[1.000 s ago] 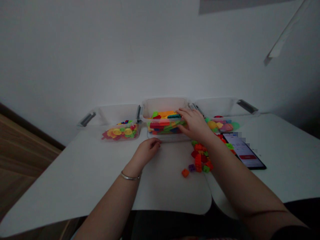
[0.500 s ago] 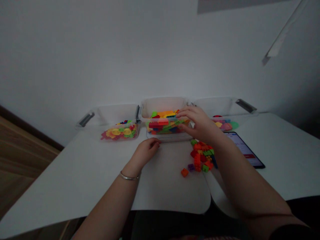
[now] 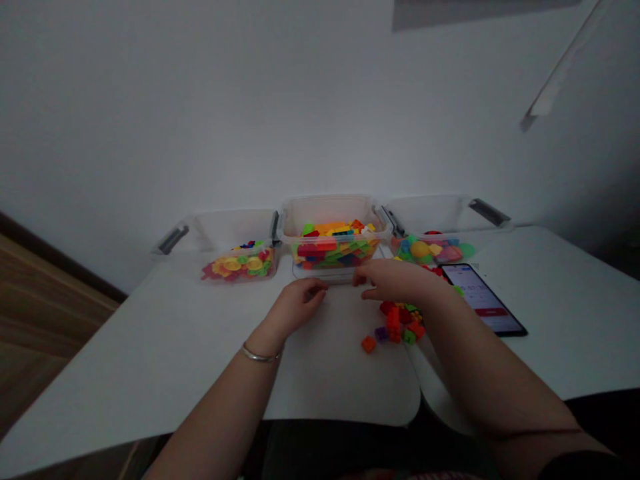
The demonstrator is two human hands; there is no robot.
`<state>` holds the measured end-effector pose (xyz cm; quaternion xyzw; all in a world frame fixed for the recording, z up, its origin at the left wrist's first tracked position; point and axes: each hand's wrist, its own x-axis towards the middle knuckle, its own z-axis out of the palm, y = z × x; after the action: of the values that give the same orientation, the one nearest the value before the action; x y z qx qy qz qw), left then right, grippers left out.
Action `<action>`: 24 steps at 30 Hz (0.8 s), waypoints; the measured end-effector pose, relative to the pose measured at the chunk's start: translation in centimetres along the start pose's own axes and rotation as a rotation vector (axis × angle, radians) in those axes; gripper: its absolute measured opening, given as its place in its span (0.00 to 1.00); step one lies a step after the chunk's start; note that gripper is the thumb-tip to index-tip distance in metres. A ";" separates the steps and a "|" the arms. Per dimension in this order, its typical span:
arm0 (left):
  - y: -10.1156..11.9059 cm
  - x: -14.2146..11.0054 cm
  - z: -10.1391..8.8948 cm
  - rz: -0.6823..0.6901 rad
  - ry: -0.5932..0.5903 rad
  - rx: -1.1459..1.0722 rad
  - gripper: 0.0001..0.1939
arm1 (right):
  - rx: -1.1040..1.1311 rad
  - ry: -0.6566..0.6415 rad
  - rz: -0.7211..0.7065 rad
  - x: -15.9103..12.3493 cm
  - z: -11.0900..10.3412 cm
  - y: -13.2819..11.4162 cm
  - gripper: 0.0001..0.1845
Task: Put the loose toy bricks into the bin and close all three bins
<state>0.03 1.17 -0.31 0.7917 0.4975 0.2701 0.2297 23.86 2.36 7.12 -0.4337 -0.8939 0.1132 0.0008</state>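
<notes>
My left hand [image 3: 299, 304] rests on the white table with its fingers loosely bent, thumb a little apart, and no object visible in it. Just in front of the middle clear plastic box [image 3: 325, 239], my right hand [image 3: 393, 280] hangs low, fingers pointing down and thumb apart, with nothing seen between them. That box holds many coloured building blocks [image 3: 335, 248]. Partly behind and below my right hand lies a pile of loose blocks [image 3: 394, 324], mostly red, orange and green. A purple block [image 3: 381, 334] and an orange block [image 3: 369, 344] lie at its near edge.
To the left stands a clear box [image 3: 225, 230] with yellow, red and green plastic pieces. Another clear box [image 3: 435, 213] on the right holds colourful round pieces. A phone [image 3: 483, 300] with a lit screen lies beside my right forearm. Behind the boxes rises a white wall [image 3: 320, 120].
My right hand has come down from the rim of the middle box to just above the table in front of it. My left hand has shifted slightly right, its fingers a little more apart.
</notes>
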 end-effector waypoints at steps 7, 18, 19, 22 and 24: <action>2.9 -0.9 0.8 0.399 -0.286 -0.033 0.13 | -0.032 -0.162 0.195 -0.5 1.4 1.2 0.17; 5.3 -1.7 3.5 0.645 -0.382 0.133 0.14 | 0.067 0.018 0.130 0.4 2.8 1.8 0.18; 5.2 -1.7 3.5 0.642 -0.371 0.149 0.13 | 0.081 0.041 0.111 0.5 2.9 1.9 0.18; 4.8 -1.4 3.4 0.599 -0.343 0.172 0.10 | 0.101 0.075 0.044 0.7 3.0 2.1 0.18; 4.7 -1.3 3.2 0.561 -0.330 0.172 0.10 | 0.098 0.093 0.026 0.7 3.0 2.3 0.18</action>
<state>4.78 -2.24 -0.04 0.9473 0.2371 0.1483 0.1562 24.86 3.66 3.68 -0.4494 -0.8807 0.1364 0.0618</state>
